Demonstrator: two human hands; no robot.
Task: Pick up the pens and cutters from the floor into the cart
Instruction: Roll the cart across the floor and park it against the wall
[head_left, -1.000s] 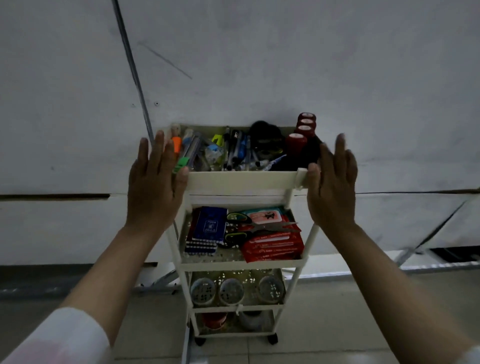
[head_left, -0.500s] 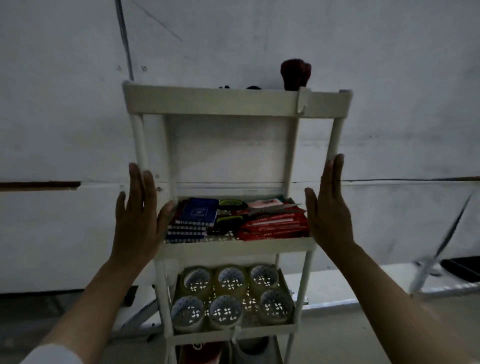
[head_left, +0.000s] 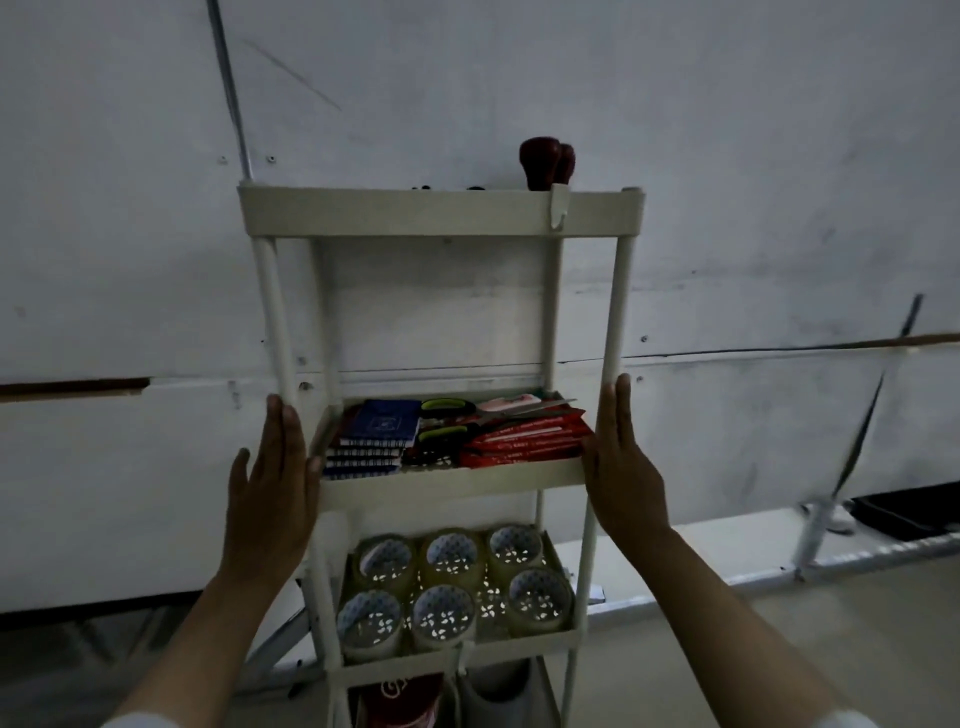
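Tape rolls (head_left: 451, 587) (six), cart (head_left: 439, 212).

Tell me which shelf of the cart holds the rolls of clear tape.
The third shelf from the top, just below the one with the blue notebooks and scissors. Six tape rolls stand there in two rows of three.

No legible text; print on red packets (head_left: 524, 439) too blurred.
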